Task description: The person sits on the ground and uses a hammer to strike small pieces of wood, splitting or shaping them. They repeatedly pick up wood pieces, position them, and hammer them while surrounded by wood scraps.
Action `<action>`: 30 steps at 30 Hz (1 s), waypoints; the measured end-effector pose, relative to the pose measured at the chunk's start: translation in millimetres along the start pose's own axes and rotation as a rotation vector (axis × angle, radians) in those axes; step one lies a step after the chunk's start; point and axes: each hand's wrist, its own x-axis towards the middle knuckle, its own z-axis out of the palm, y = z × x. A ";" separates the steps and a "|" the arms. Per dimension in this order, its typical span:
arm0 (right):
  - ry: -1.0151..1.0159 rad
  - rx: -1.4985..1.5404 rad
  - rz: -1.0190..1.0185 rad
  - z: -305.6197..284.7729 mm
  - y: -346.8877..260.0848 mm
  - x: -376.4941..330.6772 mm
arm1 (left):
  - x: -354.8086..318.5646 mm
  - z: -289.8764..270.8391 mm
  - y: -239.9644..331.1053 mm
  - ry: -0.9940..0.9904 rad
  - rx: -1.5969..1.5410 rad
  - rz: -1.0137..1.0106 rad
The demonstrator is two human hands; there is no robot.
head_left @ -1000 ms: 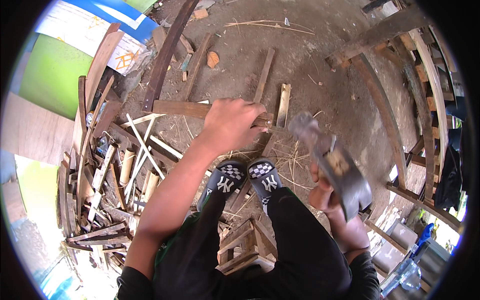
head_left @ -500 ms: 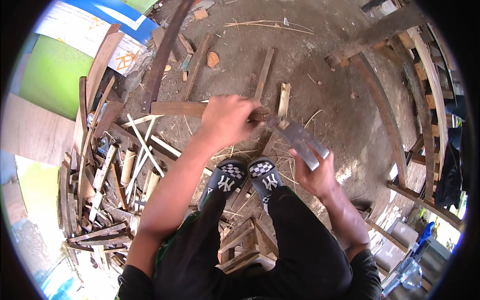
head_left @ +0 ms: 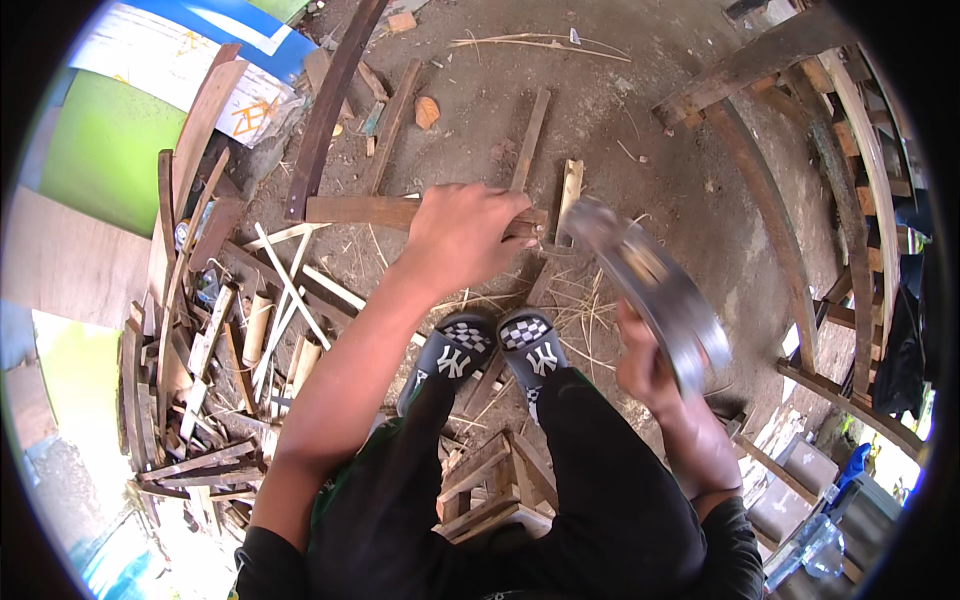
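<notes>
My left hand [head_left: 465, 235] is wrapped round the right end of a brown wooden strip [head_left: 360, 211], above the ground. The strip's left end meets a long dark wooden bar [head_left: 328, 110] at a corner. In my right hand [head_left: 645, 355] is a claw hammer [head_left: 655, 275], smeared by motion, with its striking face near the strip's end and its claw toward me. The handle is mostly hidden behind the head. A pale wooden stick [head_left: 570, 195] lies on the ground just beyond the strip's end.
Wood scraps [head_left: 215, 400] are heaped at left beside green and white panels [head_left: 110, 140]. A wooden frame [head_left: 760, 200] stands at right. A small wooden stool [head_left: 495, 490] is between my legs, and my sandals [head_left: 460, 350] rest on the dirt floor. A clear plastic bottle [head_left: 822, 548] lies lower right.
The hammer has swung back, away from the strip's end, to the right and toward me. My left hand keeps its grip on the strip, nearly unmoved.
</notes>
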 end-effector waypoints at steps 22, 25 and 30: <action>0.157 0.564 0.541 16.8 11.1 -21.1 | -0.2 -8.0 0.0 -0.110 0.006 -0.095; 0.200 0.555 0.627 27.2 31.8 -36.2 | -1.2 -6.9 0.3 -0.098 -0.001 -0.098; 0.204 0.060 0.507 71.8 117.5 -93.9 | -1.9 -10.6 3.0 -0.131 -0.029 -0.100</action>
